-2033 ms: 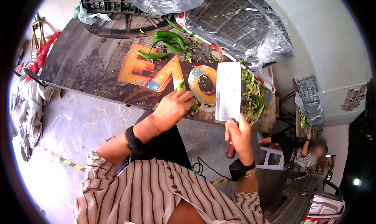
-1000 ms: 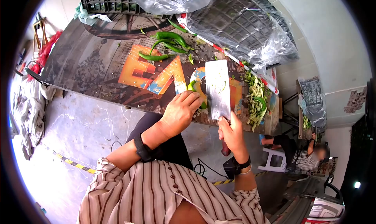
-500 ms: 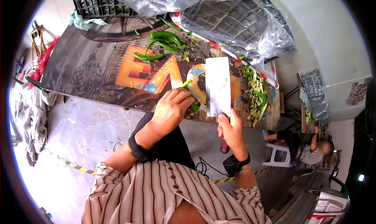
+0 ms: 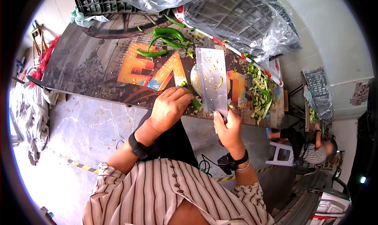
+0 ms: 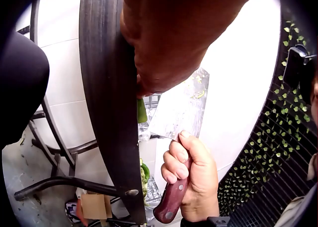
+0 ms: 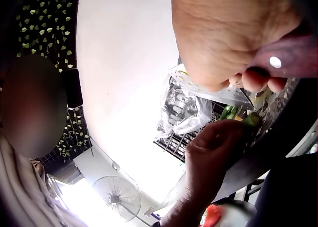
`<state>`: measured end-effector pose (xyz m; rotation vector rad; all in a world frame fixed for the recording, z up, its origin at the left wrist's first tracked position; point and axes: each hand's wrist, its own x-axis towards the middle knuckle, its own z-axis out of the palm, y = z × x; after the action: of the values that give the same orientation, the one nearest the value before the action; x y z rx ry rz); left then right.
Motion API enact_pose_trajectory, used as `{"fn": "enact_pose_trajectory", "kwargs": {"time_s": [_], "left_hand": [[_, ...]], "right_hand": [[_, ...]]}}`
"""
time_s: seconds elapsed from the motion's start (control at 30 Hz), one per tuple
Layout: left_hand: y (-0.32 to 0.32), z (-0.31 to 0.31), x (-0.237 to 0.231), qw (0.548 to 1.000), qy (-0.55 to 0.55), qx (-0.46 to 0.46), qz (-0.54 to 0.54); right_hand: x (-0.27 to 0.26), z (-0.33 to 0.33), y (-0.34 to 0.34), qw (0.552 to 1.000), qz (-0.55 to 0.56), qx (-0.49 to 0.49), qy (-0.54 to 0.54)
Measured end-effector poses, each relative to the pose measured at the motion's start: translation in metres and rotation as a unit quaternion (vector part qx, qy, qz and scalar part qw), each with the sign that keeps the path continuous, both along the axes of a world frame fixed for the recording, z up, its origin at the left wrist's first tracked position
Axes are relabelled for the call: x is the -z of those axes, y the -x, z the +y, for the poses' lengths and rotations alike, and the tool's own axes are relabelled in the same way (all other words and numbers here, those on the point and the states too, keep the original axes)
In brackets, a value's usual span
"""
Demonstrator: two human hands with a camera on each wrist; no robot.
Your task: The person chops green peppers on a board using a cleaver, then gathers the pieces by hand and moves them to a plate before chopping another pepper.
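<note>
On the table's near edge my left hand (image 4: 170, 107) holds down a green chili pepper (image 4: 195, 103), its fingers curled over it. The pepper's cut end pokes out toward the blade; its middle is hidden under the fingers. In my right hand (image 4: 229, 132) is a cleaver (image 4: 212, 77), gripped by its dark red handle (image 5: 173, 199), with the thumb against the base of the blade. The broad blade lies tilted right beside the pepper, and small green bits and seeds stick to it. Farther back lie several whole green chili peppers (image 4: 169, 33).
At the table's right end sits a heap of chopped pepper (image 4: 259, 95). Black crates (image 4: 232, 18) under clear plastic stand along the far side, behind a red and white strip (image 4: 218, 42). A cloth (image 4: 87, 19) lies at the back left. Another person (image 4: 313, 152) sits beyond the right end.
The cleaver has shifted left, closer to the left hand, and its blade now carries more green bits. The left hand still holds the pepper.
</note>
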<state>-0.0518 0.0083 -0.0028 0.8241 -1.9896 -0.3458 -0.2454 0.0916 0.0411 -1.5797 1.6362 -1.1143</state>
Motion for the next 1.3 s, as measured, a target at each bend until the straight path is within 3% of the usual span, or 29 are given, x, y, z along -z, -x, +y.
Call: {"fn": "enact_pose_trajectory", "kwargs": {"time_s": [0.47, 0.77, 1.3], "left_hand": [[-0.001, 0.000, -0.002, 1.000, -0.016, -0.001, 0.010], [-0.002, -0.001, 0.001, 1.000, -0.009, -0.011, 0.004], [-0.001, 0.002, 0.004, 1.000, -0.014, -0.021, -0.004]], "right_hand": [[-0.001, -0.001, -0.006, 0.990, 0.114, -0.054, 0.067], [0.004, -0.003, -0.008, 0.980, 0.141, -0.063, 0.124], [0.010, -0.003, -0.011, 0.978, 0.151, -0.061, 0.131]]}}
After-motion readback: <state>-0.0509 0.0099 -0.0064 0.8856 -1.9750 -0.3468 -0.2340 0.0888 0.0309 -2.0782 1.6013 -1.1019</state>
